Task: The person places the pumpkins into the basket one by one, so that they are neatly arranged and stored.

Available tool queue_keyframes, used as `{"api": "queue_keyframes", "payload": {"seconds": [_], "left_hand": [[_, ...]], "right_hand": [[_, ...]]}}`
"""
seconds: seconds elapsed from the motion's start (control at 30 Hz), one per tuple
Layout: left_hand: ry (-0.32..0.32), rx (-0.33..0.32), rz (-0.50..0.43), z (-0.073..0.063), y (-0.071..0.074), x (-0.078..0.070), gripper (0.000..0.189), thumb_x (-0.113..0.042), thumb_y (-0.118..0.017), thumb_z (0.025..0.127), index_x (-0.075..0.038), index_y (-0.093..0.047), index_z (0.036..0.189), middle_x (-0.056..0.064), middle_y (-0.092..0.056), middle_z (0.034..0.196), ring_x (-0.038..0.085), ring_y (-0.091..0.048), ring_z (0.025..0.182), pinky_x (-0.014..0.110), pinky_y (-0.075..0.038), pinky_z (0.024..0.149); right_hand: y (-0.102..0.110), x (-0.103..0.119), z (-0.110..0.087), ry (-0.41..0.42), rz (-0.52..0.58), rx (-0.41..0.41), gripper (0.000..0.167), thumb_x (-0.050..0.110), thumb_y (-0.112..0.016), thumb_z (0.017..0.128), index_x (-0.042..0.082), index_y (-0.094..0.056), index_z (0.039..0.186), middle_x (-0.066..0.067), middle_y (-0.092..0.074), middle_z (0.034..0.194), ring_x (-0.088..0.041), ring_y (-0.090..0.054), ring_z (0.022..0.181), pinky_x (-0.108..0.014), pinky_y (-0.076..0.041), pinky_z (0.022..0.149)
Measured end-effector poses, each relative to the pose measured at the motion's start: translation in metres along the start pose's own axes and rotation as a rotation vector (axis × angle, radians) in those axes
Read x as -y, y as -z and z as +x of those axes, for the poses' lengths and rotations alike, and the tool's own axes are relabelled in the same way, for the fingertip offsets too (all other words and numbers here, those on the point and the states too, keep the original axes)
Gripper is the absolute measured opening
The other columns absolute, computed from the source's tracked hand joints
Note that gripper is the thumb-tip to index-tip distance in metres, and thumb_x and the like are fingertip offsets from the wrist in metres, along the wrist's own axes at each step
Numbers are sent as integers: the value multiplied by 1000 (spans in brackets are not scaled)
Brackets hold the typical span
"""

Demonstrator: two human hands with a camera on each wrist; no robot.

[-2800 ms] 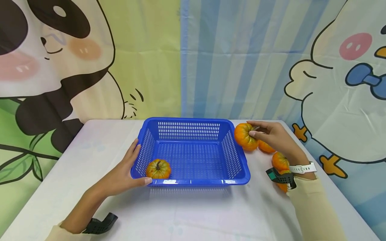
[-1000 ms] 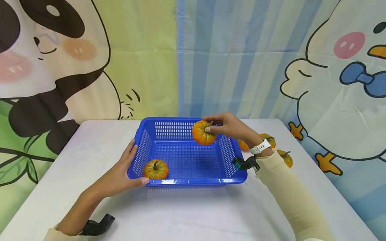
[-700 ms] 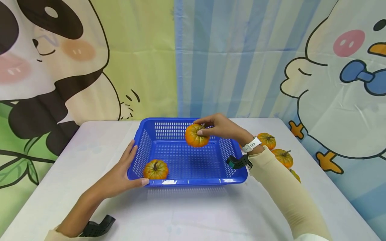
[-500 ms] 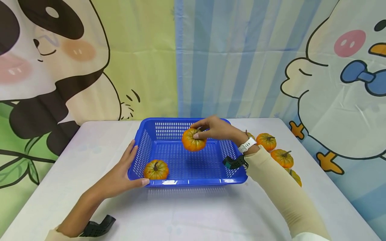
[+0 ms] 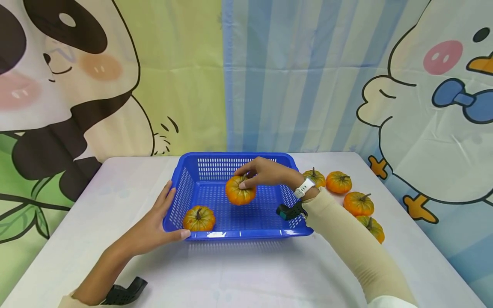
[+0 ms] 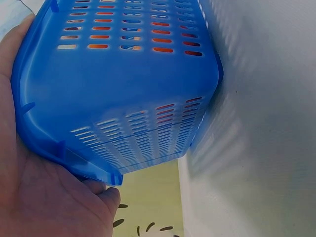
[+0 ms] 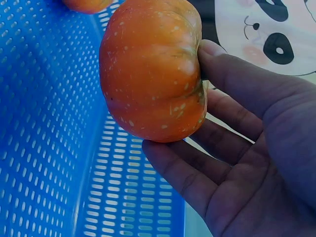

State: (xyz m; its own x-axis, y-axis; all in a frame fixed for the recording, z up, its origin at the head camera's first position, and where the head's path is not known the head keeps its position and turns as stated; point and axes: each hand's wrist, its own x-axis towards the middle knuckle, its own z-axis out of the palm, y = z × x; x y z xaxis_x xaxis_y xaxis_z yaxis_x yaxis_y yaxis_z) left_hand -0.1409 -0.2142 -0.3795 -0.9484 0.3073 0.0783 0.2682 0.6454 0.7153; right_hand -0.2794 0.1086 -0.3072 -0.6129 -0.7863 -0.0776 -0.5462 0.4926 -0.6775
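In my right hand point(image 5: 265, 172) is a small orange pumpkin point(image 5: 240, 191), pinched near its stem between thumb and fingers over the inside of a blue plastic basket point(image 5: 250, 234). The right wrist view shows the thumb point(image 7: 232, 66) at the stem side and a fingertip under the pumpkin point(image 7: 153, 74). My left hand point(image 5: 148, 224) grips the basket's near left corner, thumb on the front rim and fingers over the left rim. A second pumpkin point(image 5: 199, 218) sits inside the basket, in that same corner.
Several more pumpkins point(image 5: 358, 203) lie on the white-covered table point(image 5: 239, 273) to the right of the basket, one partly behind the right sleeve point(image 5: 354, 244). A cartoon-printed curtain point(image 5: 269, 77) hangs behind the table.
My right hand has carried its pumpkin from the table right of the basket, leftward over the rim, then lower into the basket. The left hand keeps its hold on the corner.
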Motion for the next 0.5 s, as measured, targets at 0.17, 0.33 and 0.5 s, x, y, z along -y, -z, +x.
{"api": "queue_keyframes", "payload": {"seconds": [0.17, 0.33, 0.5], "left_hand": [[-1, -1, -3, 0, 0, 1, 114, -42, -77, 80, -11, 2, 157, 2, 16, 161, 47, -2, 143, 74, -19, 101], [2, -2, 2, 0, 0, 0, 114, -43, -76, 80, -12, 2, 157, 2, 16, 161, 47, -3, 143, 74, -20, 101], [4, -1, 9, 0, 0, 0, 114, -43, -76, 80, -11, 1, 157, 2, 17, 161, 48, -4, 143, 73, -21, 101]], "right_hand": [[-6, 1, 7, 3, 7, 49, 36, 17, -70, 91, 6, -66, 125, -2, -68, 114, -19, -65, 102, -26, -55, 82], [-12, 3, 13, 13, 12, 102, 36, 16, -70, 91, 5, -66, 125, -3, -68, 114, -19, -65, 102, -25, -54, 83], [-21, 4, 20, 37, -28, 143, 37, 15, -71, 90, 4, -66, 125, -2, -68, 115, -19, -65, 103, -23, -53, 84]]}}
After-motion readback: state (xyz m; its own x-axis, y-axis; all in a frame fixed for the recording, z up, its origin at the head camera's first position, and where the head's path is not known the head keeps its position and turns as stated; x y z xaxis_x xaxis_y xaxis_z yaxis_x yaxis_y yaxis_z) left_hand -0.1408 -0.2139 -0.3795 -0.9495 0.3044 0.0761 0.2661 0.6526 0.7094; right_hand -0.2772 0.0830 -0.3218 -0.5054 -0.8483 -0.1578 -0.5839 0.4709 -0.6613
